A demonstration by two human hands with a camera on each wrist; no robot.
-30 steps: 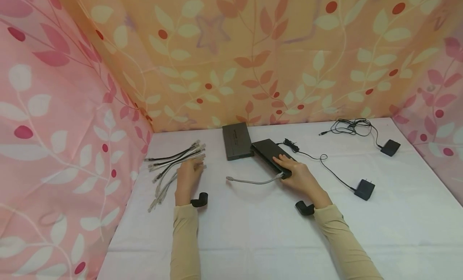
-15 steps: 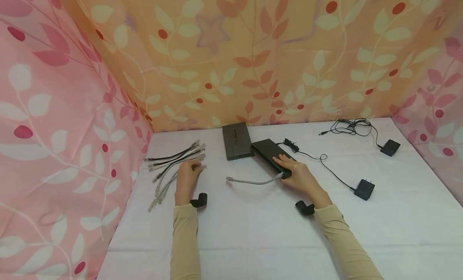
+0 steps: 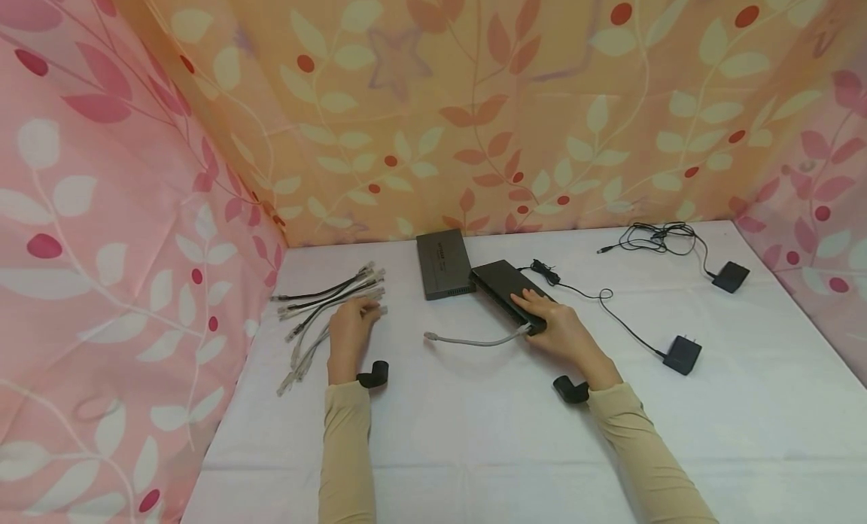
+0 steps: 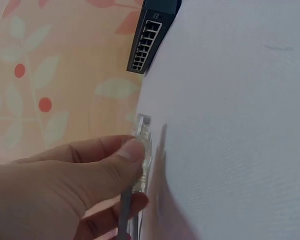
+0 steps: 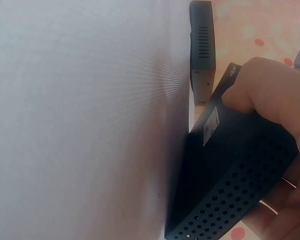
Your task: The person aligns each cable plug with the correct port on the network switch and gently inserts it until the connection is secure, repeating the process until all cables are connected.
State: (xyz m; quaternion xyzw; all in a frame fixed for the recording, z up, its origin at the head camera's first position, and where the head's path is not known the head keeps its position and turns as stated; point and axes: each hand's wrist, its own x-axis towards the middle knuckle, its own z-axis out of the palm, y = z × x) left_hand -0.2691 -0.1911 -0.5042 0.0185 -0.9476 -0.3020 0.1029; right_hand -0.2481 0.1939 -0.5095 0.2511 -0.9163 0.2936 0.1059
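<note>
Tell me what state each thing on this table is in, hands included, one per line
Left hand: pinching grey cable near its clear plug
Right hand: gripping black box
Black box: tilted, short cable plugged in
Short cable: other end loose
Dark grey box: resting flat
Cable pile: lying loose
Near adapter: prongs exposed, unplugged
Far adapter: unplugged, cord loosely coiled, tip free

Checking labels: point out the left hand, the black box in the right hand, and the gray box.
Left hand (image 3: 348, 334), head view: back of hand.
Black box (image 3: 503, 278), head view: upper face.
Gray box (image 3: 443, 263), head view: upper face.
</note>
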